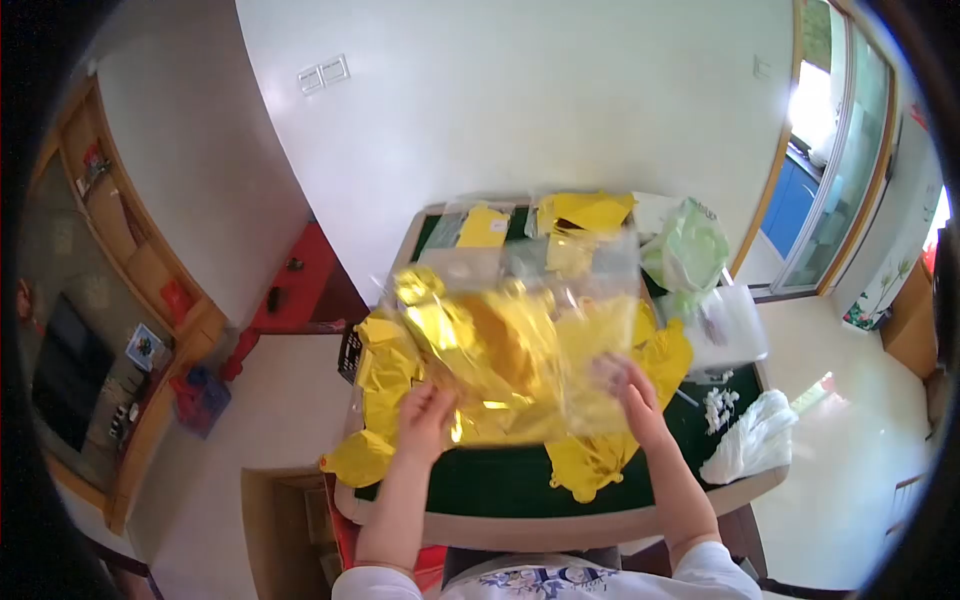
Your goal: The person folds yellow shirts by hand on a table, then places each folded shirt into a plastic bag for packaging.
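Shiny gold foil [490, 345] is held up over a green-topped table [490, 485], together with a clear plastic bag [595, 335]. My left hand [428, 412] is closed on the foil's lower left edge. At the bag's right side is my right hand [632, 390], its fingers curled on the clear plastic and slightly blurred. More yellow foil pieces lie around: one at the left [365, 455], one below the bag [590, 470] and one to the right [665, 355].
At the table's back lie packets with yellow sheets [483, 227]. A pale green bag [690, 250], a translucent container [725, 330], small white pieces [718, 408] and a white plastic bag [752, 440] are on the right. An open cardboard box [270, 530] stands at the lower left.
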Demonstrator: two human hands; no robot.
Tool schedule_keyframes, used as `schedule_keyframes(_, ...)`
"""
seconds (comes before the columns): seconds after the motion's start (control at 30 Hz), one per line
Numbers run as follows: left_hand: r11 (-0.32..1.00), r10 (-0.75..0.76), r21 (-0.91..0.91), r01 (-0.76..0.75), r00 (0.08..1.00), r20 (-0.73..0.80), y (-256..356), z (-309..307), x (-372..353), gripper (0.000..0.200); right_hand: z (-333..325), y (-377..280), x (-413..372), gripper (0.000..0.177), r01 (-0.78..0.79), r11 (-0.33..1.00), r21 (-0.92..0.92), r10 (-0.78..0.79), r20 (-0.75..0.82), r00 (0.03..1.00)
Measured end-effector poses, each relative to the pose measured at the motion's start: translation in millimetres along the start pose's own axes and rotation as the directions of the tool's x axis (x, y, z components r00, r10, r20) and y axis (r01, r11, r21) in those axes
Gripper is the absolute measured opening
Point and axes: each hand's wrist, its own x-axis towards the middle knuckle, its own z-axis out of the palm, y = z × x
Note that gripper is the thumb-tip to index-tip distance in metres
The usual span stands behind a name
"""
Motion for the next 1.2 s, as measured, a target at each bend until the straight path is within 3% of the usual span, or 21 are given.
schedule_keyframes(0.03,0.995,-0.061,-0.082,0.066,0.996,0.061,-3.4,8.8,-20.8,0.022,26.3,-19.3,-2.3,0.04,-0.086,0.982,0.167,0.069,0.105,0.992)
schedule_keyframes(0.1,0.981,-0.009,-0.19,0.04,0.986,0.164,-28.6,5.4,-48.4,0.024,63.0,-48.1,-6.6,0.042,-0.285,0.844,0.455,0.138,0.33,0.934)
schedule_keyframes(0.2,0.981,-0.084,-0.165,0.101,0.991,0.107,-48.8,-4.5,-81.0,0.026,73.9,-38.9,-22.8,0.035,-0.302,0.953,0.025,0.3,0.069,0.952)
schedule_keyframes(0.3,0.995,-0.088,-0.043,0.095,0.986,0.138,-43.4,-12.8,-105.9,0.028,69.5,-20.6,-42.2,0.028,-0.298,0.95,-0.094,0.302,0.034,0.953)
schedule_keyframes(0.4,0.999,0.0,0.045,-0.008,0.983,0.185,-36.8,-18.1,-126.9,0.033,80.6,-29.0,-67.5,0.024,-0.339,0.941,-0.018,0.338,-0.057,0.94)
schedule_keyframes(0.5,0.983,-0.138,-0.101,0.152,0.981,0.133,-37.6,-22.9,-132.2,0.034,90.8,-30.4,-84.6,0.025,-0.394,0.919,0.028,0.395,-0.067,0.916)
schedule_keyframes(0.53,0.977,-0.082,-0.191,0.094,0.994,0.069,-36.8,-16.8,-132.2,0.031,91.0,-23.1,-89.4,0.025,-0.434,0.9,0.045,0.437,-0.084,0.896)
schedule_keyframes(0.63,0.972,-0.165,-0.173,0.159,0.986,-0.024,-48.5,-23.9,-131.3,0.024,91.1,1.4,-102.0,0.024,-0.489,0.87,0.055,0.492,-0.106,0.864)
schedule_keyframes(0.67,0.984,-0.105,-0.152,0.094,0.992,-0.069,-57.4,-25.1,-129.6,0.021,89.3,14.6,-107.6,0.024,-0.501,0.862,0.071,0.506,-0.131,0.852)
schedule_keyframes(0.83,0.972,-0.155,-0.203,0.119,0.973,-0.169,-72.4,-24.3,-121.7,0.019,86.3,51.8,-117.5,0.021,-0.5,0.856,0.127,0.516,-0.188,0.836)
schedule_keyframes(0.87,0.973,-0.159,-0.201,0.116,0.964,-0.214,-68.0,-20.9,-119.6,0.018,86.6,53.6,-117.0,0.029,-0.516,0.848,0.12,0.53,-0.19,0.826)
schedule_keyframes(0.97,0.983,-0.149,-0.147,0.112,0.952,-0.269,-74.8,-29.2,-118.1,0.015,103.9,53.2,-119.4,0.041,-0.38,0.911,-0.157,0.315,-0.328,0.891)
schedule_keyframes(1.0,0.986,-0.144,-0.12,0.114,0.95,-0.276,-76.6,-32.5,-117.3,0.015,109.9,53.3,-123.7,0.053,-0.256,0.761,-0.597,0.027,-0.365,0.931)
schedule_keyframes(1.03,0.969,-0.139,-0.238,0.066,0.942,-0.307,-75.7,-32.2,-115.6,0.013,117.5,45.4,-126.4,0.056,-0.064,0.682,-0.729,-0.135,-0.21,0.968)
schedule_keyframes(1.1,0.891,-0.154,-0.452,-0.033,0.917,-0.369,-62.4,-25.4,-120.6,0.011,133.8,19.1,-135.9,0.061,0.311,0.416,-0.855,-0.373,0.152,0.915)
schedule_keyframes(1.13,0.871,-0.178,-0.491,-0.027,0.914,-0.366,-50.7,-23.0,-120.8,0.011,136.4,10.1,-145.7,0.069,0.369,0.417,-0.83,-0.28,0.269,0.922)
schedule_keyframes(1.17,0.895,-0.081,-0.439,-0.082,0.937,-0.339,-48.6,-27.2,-121.8,0.015,136.1,12.5,-150.8,0.07,0.292,0.517,-0.805,-0.316,0.138,0.939)
schedule_keyframes(1.2,0.861,-0.139,-0.505,-0.067,0.923,-0.359,-42.8,-27.9,-116.3,0.019,134.4,18.2,-149.9,0.07,0.233,0.604,-0.762,-0.351,0.008,0.936)
